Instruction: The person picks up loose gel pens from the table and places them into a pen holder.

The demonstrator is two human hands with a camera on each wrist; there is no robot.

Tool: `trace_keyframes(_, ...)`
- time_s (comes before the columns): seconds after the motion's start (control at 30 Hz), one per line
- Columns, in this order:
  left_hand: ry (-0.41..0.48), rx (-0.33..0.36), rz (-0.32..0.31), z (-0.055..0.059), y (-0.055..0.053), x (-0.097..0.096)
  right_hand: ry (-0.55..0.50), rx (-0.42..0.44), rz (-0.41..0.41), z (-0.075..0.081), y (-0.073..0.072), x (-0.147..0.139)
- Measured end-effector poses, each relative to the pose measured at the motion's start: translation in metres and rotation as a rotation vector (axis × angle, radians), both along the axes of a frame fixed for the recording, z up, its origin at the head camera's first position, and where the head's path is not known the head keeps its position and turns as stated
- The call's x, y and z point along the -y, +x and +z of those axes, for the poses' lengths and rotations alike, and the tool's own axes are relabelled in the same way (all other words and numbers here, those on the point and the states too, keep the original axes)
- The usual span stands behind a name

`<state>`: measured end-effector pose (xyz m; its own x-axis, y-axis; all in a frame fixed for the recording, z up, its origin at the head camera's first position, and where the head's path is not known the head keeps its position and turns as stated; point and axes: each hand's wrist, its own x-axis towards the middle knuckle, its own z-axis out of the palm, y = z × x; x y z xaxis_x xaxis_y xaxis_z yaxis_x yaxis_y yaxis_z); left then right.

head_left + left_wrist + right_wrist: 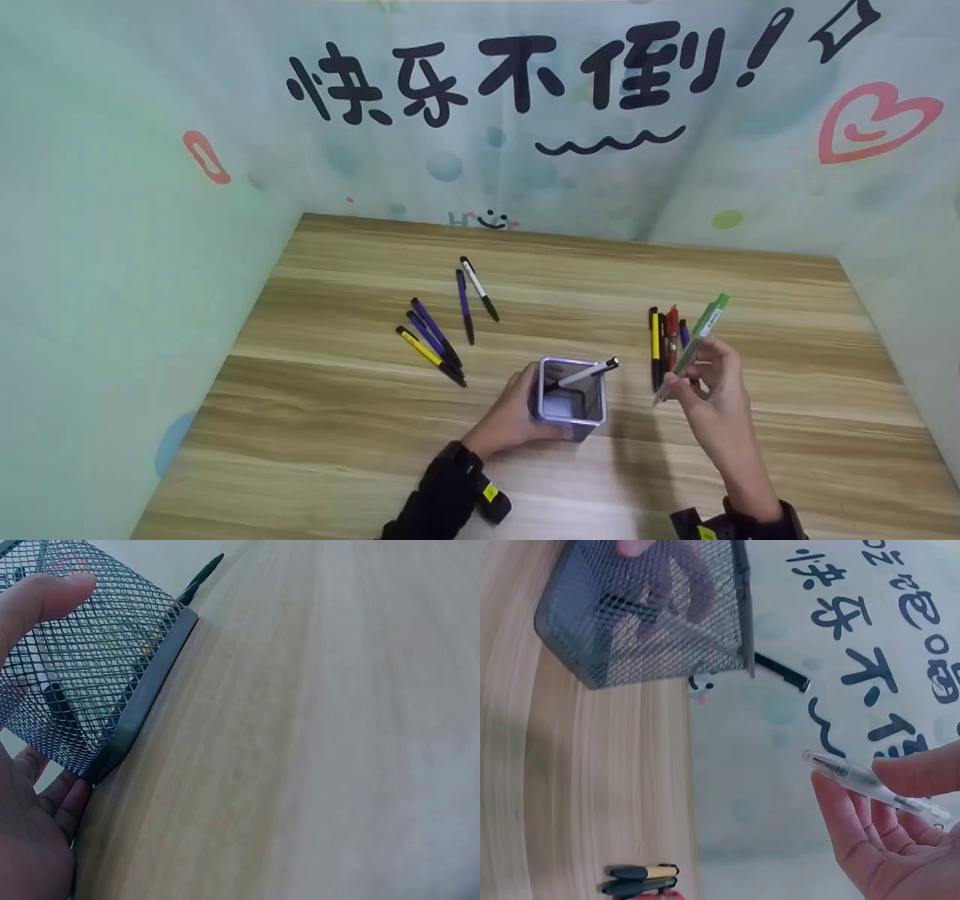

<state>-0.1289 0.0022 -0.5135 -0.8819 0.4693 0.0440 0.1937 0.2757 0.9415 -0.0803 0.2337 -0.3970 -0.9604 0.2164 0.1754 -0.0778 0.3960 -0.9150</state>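
My left hand (517,416) grips a square mesh pen holder (572,422) from its left side, the thumb pressed against the mesh in the left wrist view. Inside the holder leans a white pen (589,373) with black ends, its tip sticking out over the right rim. To the right, my right hand (716,401) pinches a clear pen (709,315) with a green end between thumb and fingers, raised off the table and tilted. In the right wrist view the clear pen (855,778) is apart from the holder.
Behind the right hand lie a yellow-and-black pen (655,337), a red pen (672,337) and other dark pens, partly hidden. Left of the holder are a yellow pen (421,348), several purple pens (465,304) and a white pen (478,287). Printed cloth walls (480,172) enclose the wooden table (315,420).
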Motion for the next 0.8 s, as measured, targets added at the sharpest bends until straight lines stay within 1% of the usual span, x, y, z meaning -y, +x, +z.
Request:
trace_keyframes(0.17,-0.01,0.005,0.002,0.0,0.0,0.0,-0.075,0.016,0.02,0.003,0.002,0.01)
trace_keyframes(0.4,0.014,0.0,-0.001,-0.002,-0.001,0.0,-0.149,0.022,0.022,0.001,0.003,0.024)
trace_keyframes(0.53,0.026,-0.012,-0.001,-0.002,-0.001,0.0,-0.157,-0.016,0.074,-0.002,0.004,0.03)
trace_keyframes(0.57,0.03,-0.006,-0.001,0.003,0.0,0.0,-0.154,-0.028,0.092,-0.003,0.004,0.031)
trace_keyframes(0.63,0.031,-0.003,0.0,0.003,0.0,0.0,-0.142,-0.051,0.118,-0.006,0.004,0.034)
trace_keyframes(0.77,0.024,0.013,0.003,0.004,0.001,0.0,-0.132,-0.061,0.136,-0.009,0.005,0.038)
trace_keyframes(0.8,0.018,0.004,0.004,0.0,-0.001,-0.001,-0.127,-0.055,0.135,-0.01,0.005,0.039)
